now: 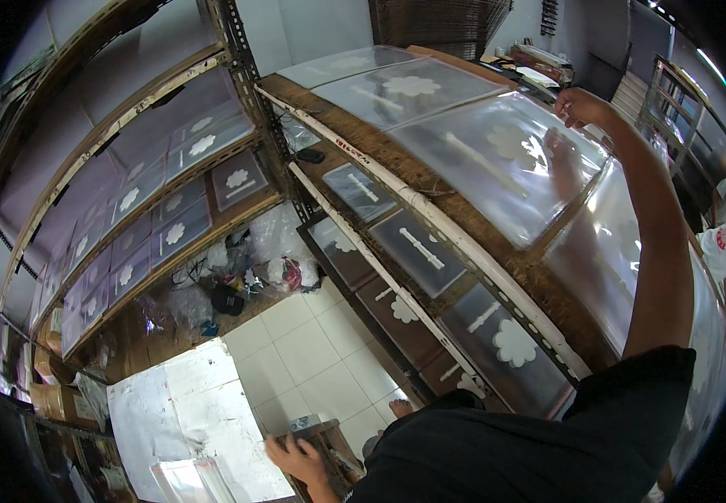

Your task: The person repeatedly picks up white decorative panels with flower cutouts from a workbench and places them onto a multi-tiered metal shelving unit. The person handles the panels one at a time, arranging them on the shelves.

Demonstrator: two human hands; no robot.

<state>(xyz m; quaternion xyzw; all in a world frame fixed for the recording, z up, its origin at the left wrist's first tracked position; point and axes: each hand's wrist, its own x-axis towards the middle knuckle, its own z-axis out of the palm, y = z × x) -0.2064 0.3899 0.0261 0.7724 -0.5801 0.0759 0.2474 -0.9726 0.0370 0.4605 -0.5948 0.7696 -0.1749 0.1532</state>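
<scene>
My right hand (584,109) reaches to the far right over the upper shelf, fingers bent in together at the far edge of a clear plastic sheet (480,180). Whatever the fingertips hold, if anything, is too small to make out. The sheet lies flat and shiny, with a white flower-shaped piece (515,144) and a pale strip showing through it. Low in the view, my left hand (296,459) is open with its fingers apart, at the edge of a white board (199,402). A stack of clear plastic sleeves (191,480) lies on that board.
More plastic-covered panels (409,88) line the upper shelf. Lower shelves (420,251) hold dark panels with white flowers and strips. A tall rack (128,197) on the left carries similar panels. Plastic bags (270,239) are heaped beneath it, beside the tiled floor (304,348).
</scene>
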